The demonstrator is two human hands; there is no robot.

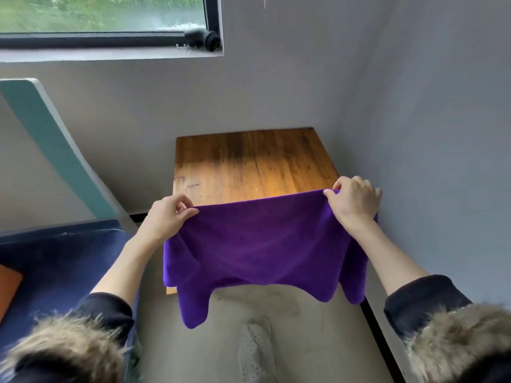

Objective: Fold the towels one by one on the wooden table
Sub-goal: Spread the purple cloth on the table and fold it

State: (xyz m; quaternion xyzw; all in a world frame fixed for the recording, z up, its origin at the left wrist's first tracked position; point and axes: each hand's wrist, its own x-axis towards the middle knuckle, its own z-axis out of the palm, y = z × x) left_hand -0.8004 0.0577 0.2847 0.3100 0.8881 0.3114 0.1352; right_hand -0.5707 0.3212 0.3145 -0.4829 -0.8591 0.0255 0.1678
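A purple towel (260, 250) hangs spread between my two hands in front of the wooden table (249, 161). My left hand (168, 217) pinches its upper left corner. My right hand (355, 201) grips the upper right corner. The top edge runs taut just above the table's near part, and the towel's lower edge droops in folds past the table's front edge toward the floor. The towel hides the near part of the tabletop.
The table stands in a corner, with a grey wall (428, 134) close on its right and behind it. A dark blue seat (60, 261) lies at the left, with a teal panel (55, 150) above it. A white shoe (255, 352) shows on the floor below.
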